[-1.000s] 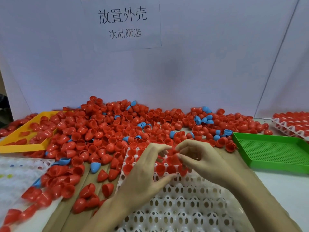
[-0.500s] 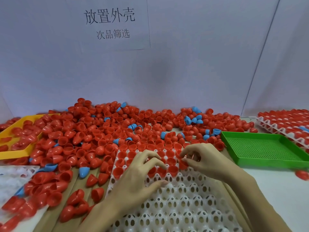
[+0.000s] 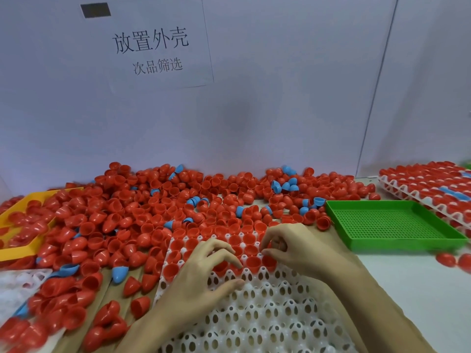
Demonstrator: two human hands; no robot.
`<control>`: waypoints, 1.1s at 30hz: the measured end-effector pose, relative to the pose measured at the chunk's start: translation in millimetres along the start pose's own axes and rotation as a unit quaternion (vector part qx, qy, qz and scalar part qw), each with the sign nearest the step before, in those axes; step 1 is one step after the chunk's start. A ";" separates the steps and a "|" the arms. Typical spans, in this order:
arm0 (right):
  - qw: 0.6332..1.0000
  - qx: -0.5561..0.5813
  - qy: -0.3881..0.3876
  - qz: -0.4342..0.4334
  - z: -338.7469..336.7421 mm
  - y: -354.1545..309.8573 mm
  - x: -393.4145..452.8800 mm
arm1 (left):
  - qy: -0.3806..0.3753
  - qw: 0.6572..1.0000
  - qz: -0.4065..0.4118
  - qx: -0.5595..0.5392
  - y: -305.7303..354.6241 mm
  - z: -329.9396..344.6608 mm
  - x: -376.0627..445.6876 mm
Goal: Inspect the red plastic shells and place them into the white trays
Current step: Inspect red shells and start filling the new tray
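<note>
Filling the white tray (image 3: 267, 314) from its far edge works best row by row, from the red shells (image 3: 142, 212) heaped beyond. Left hand (image 3: 204, 273) rests spread and empty on it; right hand (image 3: 288, 248) pinches fingertips over a cell; contents unclear, so seat squarely.

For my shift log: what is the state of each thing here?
White tray: far rows filled, near cells empty.
Green tray: empty.
Yellow tray: holds red shells.
Left hand: open, on white tray.
Right hand: fingers curled at a shell.
</note>
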State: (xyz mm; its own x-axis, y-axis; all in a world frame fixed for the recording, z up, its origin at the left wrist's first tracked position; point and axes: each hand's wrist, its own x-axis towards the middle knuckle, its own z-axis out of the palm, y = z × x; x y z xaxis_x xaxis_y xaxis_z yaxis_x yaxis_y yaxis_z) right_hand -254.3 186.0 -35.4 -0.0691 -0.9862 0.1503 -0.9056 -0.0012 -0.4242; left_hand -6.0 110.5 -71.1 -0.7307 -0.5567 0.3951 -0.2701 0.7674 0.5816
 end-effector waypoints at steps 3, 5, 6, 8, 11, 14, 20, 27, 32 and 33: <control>1.000 -0.007 0.006 -0.004 0.5 0.0 -0.3 | -0.006 1.000 -0.005 0.000 1.4 -1.2 0.0; 1.000 0.011 0.026 0.001 -0.4 -1.7 -1.1 | -0.020 1.000 -0.014 -0.006 4.0 -4.5 1.9; 0.999 0.025 0.040 0.003 -1.1 -2.5 -1.1 | -0.030 0.999 -0.021 -0.013 4.8 -7.3 4.6; 0.997 0.046 0.061 0.000 -2.1 -4.0 -0.3 | -0.028 0.999 -0.038 -0.024 3.9 -15.0 16.1; 0.996 0.056 0.076 -0.012 -0.2 -5.8 0.4 | 0.040 0.996 -0.073 -0.021 -11.9 -30.7 52.2; 0.994 0.065 0.082 -0.022 1.3 -8.0 0.1 | 0.090 0.987 -0.112 0.067 -47.4 -44.1 100.2; 0.993 0.064 0.091 -0.038 1.2 -10.1 0.3 | 0.051 0.959 -0.119 0.253 -113.3 -44.4 175.1; 0.992 0.069 0.096 -0.051 0.9 -8.2 0.7 | 0.011 0.915 -0.103 0.390 -141.9 -19.1 205.7; 0.990 0.072 0.102 -0.059 4.0 -9.5 0.8 | 0.103 0.946 -0.102 0.289 -145.7 -25.8 200.2; 0.991 0.068 0.098 -0.057 4.5 -9.5 0.9 | 0.118 0.955 -0.103 0.252 -143.4 -30.2 198.0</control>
State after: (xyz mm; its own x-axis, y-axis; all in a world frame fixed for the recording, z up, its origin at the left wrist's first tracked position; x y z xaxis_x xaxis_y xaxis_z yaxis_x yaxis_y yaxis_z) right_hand -243.8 184.3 -35.3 -0.0620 -0.9275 0.3686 -0.8479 -0.1459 -0.5097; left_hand -93.0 -119.4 -54.8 -0.4843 -0.7223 0.4937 -0.7037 0.6569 0.2708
